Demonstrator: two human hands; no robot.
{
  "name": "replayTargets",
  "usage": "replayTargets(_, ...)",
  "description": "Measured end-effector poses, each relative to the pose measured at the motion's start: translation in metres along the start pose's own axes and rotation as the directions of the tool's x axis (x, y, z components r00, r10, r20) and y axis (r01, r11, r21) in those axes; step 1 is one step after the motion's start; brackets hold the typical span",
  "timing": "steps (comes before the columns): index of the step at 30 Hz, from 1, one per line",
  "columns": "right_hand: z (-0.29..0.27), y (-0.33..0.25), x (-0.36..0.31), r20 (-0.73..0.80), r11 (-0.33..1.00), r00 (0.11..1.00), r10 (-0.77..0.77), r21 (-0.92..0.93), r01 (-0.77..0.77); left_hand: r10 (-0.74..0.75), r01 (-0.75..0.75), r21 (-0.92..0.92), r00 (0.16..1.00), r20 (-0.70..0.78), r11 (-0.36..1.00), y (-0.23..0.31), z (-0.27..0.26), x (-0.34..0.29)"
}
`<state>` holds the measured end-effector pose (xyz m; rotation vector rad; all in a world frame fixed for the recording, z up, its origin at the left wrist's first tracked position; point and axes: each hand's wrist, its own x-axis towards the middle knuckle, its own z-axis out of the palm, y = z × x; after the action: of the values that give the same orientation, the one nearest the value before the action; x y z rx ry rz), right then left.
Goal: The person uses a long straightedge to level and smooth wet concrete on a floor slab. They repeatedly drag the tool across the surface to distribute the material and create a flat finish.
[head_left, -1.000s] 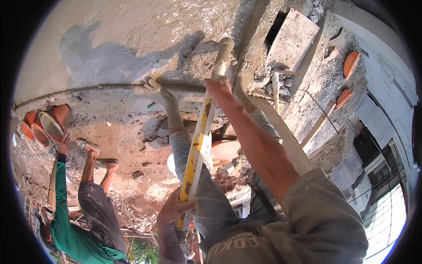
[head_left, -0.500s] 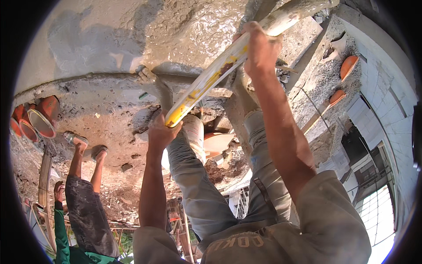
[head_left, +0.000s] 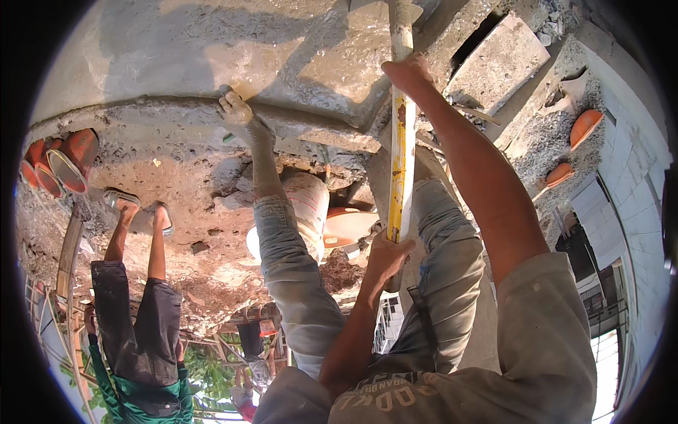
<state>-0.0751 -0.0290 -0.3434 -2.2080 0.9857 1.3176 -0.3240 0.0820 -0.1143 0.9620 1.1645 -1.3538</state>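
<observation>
A long-handled tool with a worn white and yellow shaft [head_left: 401,152] stands nearly upright in the picture, smeared with cement. My left hand [head_left: 387,256] is closed round its near end, in front of my thighs. Farther up the shaft, my right hand [head_left: 412,73] grips it with the arm stretched out. A grey flat part shows at the tool's far end by the top edge, but most of it is cut off. Wet grey concrete [head_left: 155,53] spreads beneath that end. My bare, cement-coated left foot [head_left: 239,112] rests on the concrete's edge.
Orange buckets [head_left: 69,162] lie at the left near a person in dark trousers [head_left: 134,304]. A whitish bucket [head_left: 305,201] stands by my left leg. Rubble, a concrete slab [head_left: 498,63] and orange pans [head_left: 586,128] are on the right, beside a pale block wall [head_left: 632,184].
The shaft has swung from a slant up to the right to nearly upright. My left hand has moved right and toward me; my right hand has gone slightly farther out. Both keep their grip.
</observation>
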Motion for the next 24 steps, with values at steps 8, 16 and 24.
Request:
replayTargets(8,0.02,-0.006,-0.023,0.129,0.998,0.99,-0.053,0.033,0.049,0.034,-0.026,0.121,0.997,-0.065,0.992,-0.001,-0.029,-0.043)
replayTargets(16,0.045,0.032,-0.026,0.224,0.946,0.966,0.131,0.264,-0.19,-0.103,0.114,0.187,0.992,-0.067,0.976,-0.003,-0.051,-0.051)
replayTargets(24,0.082,0.031,-0.064,0.169,0.995,0.985,0.039,0.088,-0.054,-0.071,0.076,0.123,0.997,-0.044,0.99,-0.035,-0.065,-0.086)
